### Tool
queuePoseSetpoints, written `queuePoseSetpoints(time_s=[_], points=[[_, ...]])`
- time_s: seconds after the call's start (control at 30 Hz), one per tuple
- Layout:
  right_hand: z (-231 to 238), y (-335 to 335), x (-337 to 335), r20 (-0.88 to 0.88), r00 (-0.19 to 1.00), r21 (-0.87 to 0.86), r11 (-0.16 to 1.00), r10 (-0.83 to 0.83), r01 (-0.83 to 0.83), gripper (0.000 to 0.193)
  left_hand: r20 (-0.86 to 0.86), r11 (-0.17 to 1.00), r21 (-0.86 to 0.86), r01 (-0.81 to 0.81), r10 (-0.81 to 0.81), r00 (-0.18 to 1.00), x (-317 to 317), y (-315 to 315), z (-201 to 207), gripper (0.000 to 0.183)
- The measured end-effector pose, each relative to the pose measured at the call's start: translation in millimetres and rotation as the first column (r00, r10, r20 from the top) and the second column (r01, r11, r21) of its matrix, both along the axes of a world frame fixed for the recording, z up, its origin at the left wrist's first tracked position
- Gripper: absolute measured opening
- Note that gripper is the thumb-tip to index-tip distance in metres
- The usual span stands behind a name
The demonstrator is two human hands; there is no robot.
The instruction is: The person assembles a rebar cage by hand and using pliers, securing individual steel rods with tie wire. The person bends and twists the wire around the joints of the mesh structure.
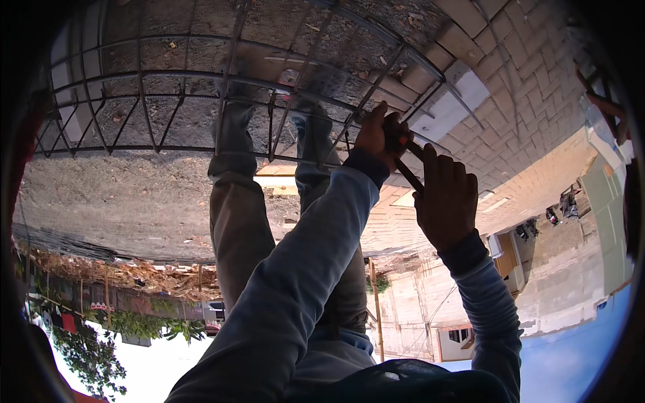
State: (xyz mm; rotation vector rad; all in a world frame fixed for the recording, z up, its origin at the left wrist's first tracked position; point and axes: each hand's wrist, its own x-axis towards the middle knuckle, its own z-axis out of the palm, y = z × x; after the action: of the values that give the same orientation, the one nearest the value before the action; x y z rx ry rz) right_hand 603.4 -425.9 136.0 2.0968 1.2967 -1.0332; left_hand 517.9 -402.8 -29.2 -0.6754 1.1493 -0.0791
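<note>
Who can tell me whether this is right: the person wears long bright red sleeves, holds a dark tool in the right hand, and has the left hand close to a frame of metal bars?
Not quite: the head view shows the sleeves are blue, not red. The right hand does hold a dark tool, and the left hand is close to the frame of metal bars.

Pale paving blocks [537,87], gritty grey ground [121,198], a leafy tree [87,356] and blue sky [571,352].

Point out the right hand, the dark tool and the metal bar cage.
Right hand [449,200]: head view, back of the hand.
Dark tool [409,176]: head view, handle between the hands.
Metal bar cage [224,78]: head view, a crossing of two bars.
</note>
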Motion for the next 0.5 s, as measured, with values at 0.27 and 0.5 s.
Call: queuePoseSetpoints(time_s=[0.27, 0.5], points=[[-51.9, -6.3, 86.2, -0.299, 0.953, 0.099, 0.991, -0.055, 0.088, 0.045, -0.224, 0.994, -0.039, -0.1, 0.089, 0.971, 33.6, -1.7, -18.6, 0.048], [-55.6, -81.2, 45.9, -0.403, 0.712, -0.11, 0.803, -0.575, 0.586, 0.047, -0.305, 0.996, 0.08, 0.045, -0.018, 0.952, 23.5, -23.7, -8.4, 0.037]])
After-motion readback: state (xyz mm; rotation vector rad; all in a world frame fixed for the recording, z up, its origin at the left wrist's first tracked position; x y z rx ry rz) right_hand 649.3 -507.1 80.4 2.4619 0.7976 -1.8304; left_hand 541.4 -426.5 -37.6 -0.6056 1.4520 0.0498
